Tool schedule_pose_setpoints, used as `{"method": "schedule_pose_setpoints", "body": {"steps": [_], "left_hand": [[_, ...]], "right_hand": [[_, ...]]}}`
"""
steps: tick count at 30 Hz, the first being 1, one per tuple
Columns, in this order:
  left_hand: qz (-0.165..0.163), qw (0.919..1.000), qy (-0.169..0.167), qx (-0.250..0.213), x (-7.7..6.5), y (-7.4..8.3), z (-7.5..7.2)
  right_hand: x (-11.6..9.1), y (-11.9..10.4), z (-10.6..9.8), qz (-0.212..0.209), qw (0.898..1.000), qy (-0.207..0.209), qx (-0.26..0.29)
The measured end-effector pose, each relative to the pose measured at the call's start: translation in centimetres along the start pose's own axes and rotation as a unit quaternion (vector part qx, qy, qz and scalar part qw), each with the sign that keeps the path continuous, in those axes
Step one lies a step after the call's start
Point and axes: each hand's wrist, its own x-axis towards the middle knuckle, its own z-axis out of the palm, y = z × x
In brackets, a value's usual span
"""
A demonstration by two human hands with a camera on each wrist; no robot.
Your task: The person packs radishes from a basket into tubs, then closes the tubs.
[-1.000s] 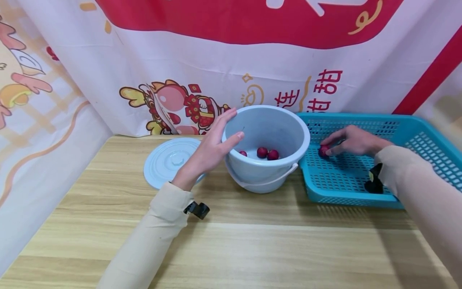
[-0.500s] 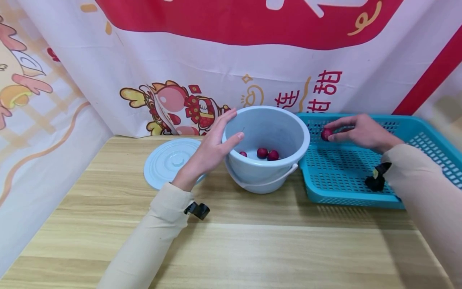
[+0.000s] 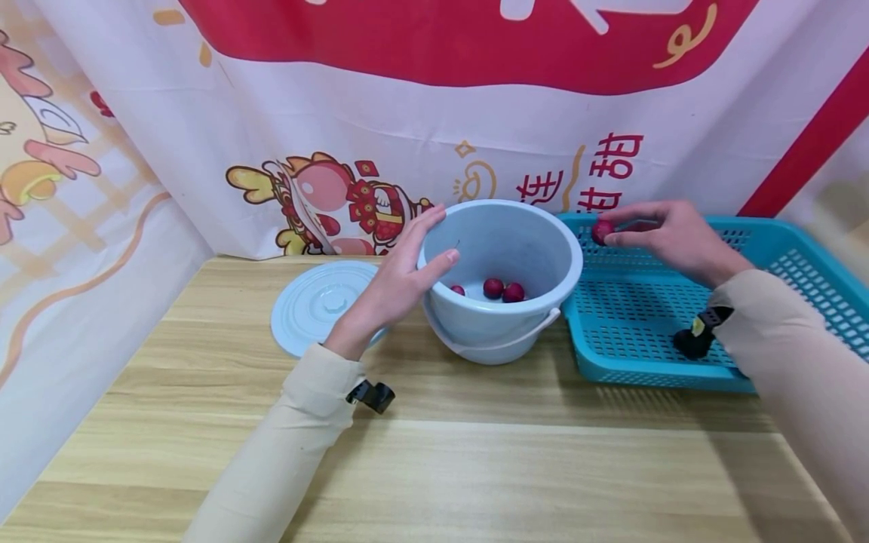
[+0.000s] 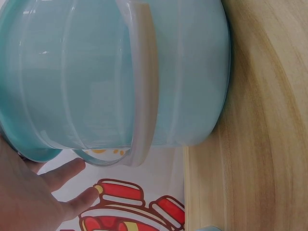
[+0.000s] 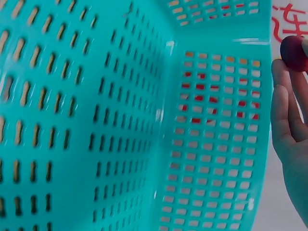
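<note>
My left hand (image 3: pixel 407 268) rests at the left rim of a light-blue bucket (image 3: pixel 498 332), its thumb over the mouth. In the left wrist view, straight fingers (image 4: pixel 70 173) show beside the bucket's rim, and the white handle (image 4: pixel 147 86) hangs against the side. Inside the bucket lie several dark red plums (image 3: pixel 493 287), one half hidden by the near rim. My right hand (image 3: pixel 686 237) pinches another round, dark red plum (image 3: pixel 601 232) between thumb and fingertips. It is raised over the back left of a teal basket (image 3: pixel 631 324); the right wrist view shows this plum (image 5: pixel 292 54) beyond the basket's rim.
A light-blue round lid (image 3: pixel 326 302) lies on the wooden table (image 3: pixel 434 467) left of the bucket, partly behind the left forearm. The basket stands right beside the bucket. A printed cloth (image 3: pixel 380 113) hangs behind the table.
My right hand has picked the plum up from the basket floor, raised it, then moved it slightly left towards the bucket. The left hand and bucket stay put.
</note>
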Motion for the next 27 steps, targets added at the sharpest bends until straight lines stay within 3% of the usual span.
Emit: {"method": "schedule_pose_setpoints", "body": {"steps": [7,18,27], "left_hand": [[-0.002,1.0,-0.001,0.001,0.0,0.1,0.0],[0.0,1.0,0.0,-0.001,0.0,0.0,0.1],[-0.003,1.0,0.001,-0.001,0.0,0.1,0.1]], "right_hand": [[-0.4,-1.5,0.6,-0.035,0.999,0.031,-0.004],[-0.9,-4.2,2.1,-0.092,0.991,0.082,0.052],[-0.8,-7.2,3.5,-0.138,0.985,0.077,0.065]]}}
